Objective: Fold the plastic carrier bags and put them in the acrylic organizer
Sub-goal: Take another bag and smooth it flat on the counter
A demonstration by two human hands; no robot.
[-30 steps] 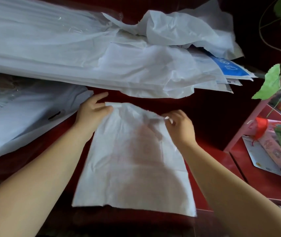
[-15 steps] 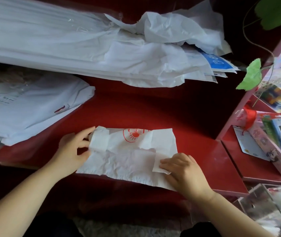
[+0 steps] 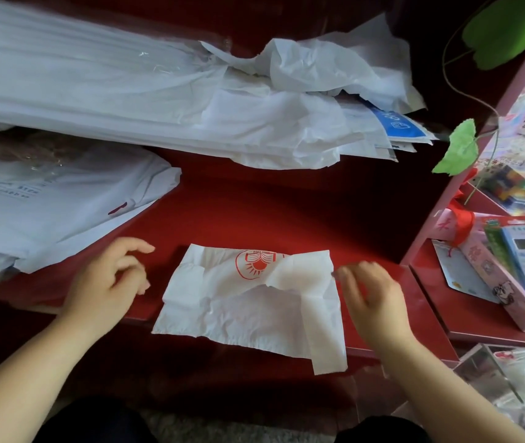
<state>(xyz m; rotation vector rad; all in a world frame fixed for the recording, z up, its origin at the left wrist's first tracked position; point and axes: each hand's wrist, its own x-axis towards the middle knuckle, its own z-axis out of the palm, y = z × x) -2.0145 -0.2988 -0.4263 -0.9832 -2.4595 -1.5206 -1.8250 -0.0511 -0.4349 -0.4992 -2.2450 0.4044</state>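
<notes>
left hand [image 3: 108, 282] hanging loose, gripping nothing, just left of the bag; right hand [image 3: 373, 297] blurred, fingers relaxed, sitting at its right edge, contact unclear. Folded carrier bag [image 3: 248, 311] lying flat on red table [image 3: 286, 212] between the 2 hands, acrylic organizer [image 3: 472, 362] sitting lower right

Bare red surface [image 3: 286, 212] btwn folded bag [image 3: 242, 308] & back pile of white bags [image 3: 191, 116]: wide open lane, left to right. Back pile bounds the far side. Left: flat bag stack [image 3: 47, 212] juts toward centre, its corner near left grip [image 3: 108, 279]; narrow bare gap btwn that grip & bag. Right: right grip [image 3: 373, 295], blurred, just beside bag's edge; past it a pink shelf post [image 3: 440, 219] slants up & closes that side. Leaf [image 3: 456, 145] w/ stem hangs by post. Shelf behind post crowded, incl. calculator box [image 3: 523, 276]. Acrylic organizer [image 3: 484, 369] at lower right, below surface edge, bags inside; opening can't be made out.
</notes>
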